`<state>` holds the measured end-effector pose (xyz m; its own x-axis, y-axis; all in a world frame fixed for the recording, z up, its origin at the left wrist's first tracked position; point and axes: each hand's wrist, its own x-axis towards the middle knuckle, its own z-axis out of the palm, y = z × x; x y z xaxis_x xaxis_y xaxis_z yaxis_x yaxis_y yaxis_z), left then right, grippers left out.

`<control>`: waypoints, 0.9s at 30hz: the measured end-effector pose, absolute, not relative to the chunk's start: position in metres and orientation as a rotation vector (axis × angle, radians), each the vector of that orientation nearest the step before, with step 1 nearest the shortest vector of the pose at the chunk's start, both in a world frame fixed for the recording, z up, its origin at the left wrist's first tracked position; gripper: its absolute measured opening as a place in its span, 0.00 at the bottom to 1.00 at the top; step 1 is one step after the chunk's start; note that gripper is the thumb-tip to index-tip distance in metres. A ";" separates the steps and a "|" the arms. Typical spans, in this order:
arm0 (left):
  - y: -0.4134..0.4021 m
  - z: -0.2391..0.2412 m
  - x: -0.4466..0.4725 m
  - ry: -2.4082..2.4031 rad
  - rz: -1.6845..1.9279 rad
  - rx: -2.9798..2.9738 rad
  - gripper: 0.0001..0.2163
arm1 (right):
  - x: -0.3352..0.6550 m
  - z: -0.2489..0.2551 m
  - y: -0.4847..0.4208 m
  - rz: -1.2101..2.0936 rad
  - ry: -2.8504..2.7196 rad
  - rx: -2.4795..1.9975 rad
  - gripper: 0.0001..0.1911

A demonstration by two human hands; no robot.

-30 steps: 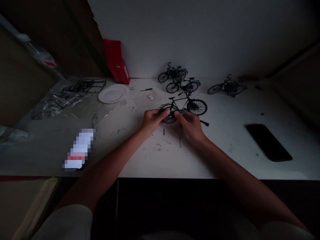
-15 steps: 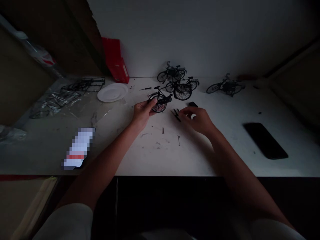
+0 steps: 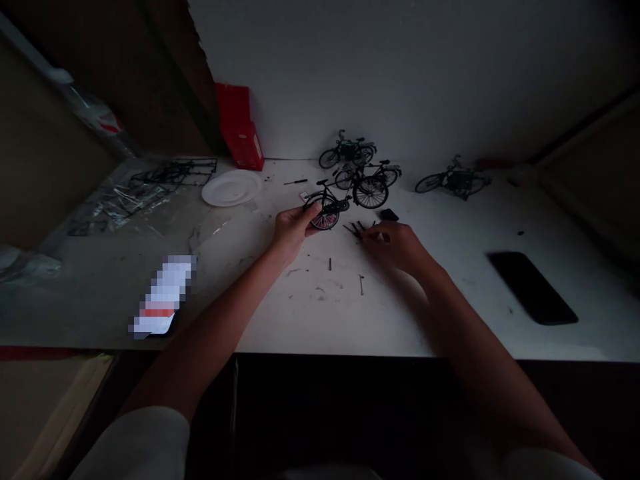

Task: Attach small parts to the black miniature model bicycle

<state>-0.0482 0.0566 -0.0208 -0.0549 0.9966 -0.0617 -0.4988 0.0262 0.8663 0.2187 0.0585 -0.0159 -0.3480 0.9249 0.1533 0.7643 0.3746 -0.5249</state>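
Note:
A small black model bicycle [image 3: 345, 197] stands on the white table [image 3: 310, 313]. My left hand [image 3: 294, 229] grips its rear wheel at the left end. My right hand [image 3: 397, 244] rests on the table to the right, fingertips on several small dark loose parts [image 3: 356, 229]; the dim light hides whether it grips one. A small black block [image 3: 389, 215] lies just beyond that hand.
Three more model bicycles [image 3: 348, 151] [image 3: 373, 172] [image 3: 453, 180] stand near the wall. A white plate [image 3: 231, 187], red box [image 3: 241, 137], screwdriver [image 3: 295, 181] and plastic parts frames [image 3: 145, 190] lie at left. A black phone [image 3: 533, 287] lies at right. Two small pins [image 3: 330, 264] [image 3: 361, 284] lie nearer me.
The bicycle was lifted away from me and left, held by my left hand alone. My right hand let go of it and dropped to the loose parts on the table.

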 end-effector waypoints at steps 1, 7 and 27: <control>0.057 -0.020 -0.048 0.889 1.425 0.751 0.23 | 0.221 -0.015 0.060 0.491 -2.197 -1.465 0.14; 0.057 -0.019 -0.050 0.898 1.433 0.743 0.23 | 0.256 -0.005 0.076 0.218 -2.026 -1.585 0.16; 0.080 -0.013 -0.083 0.907 1.611 0.735 0.20 | 0.257 0.006 0.065 0.519 -2.298 -1.582 0.08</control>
<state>-0.0829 0.0795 -0.0129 -0.2150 0.9766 0.0043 -0.5031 -0.1146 0.8566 0.2568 0.0654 0.0057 -0.3469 0.9369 0.0435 0.8272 0.3275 -0.4565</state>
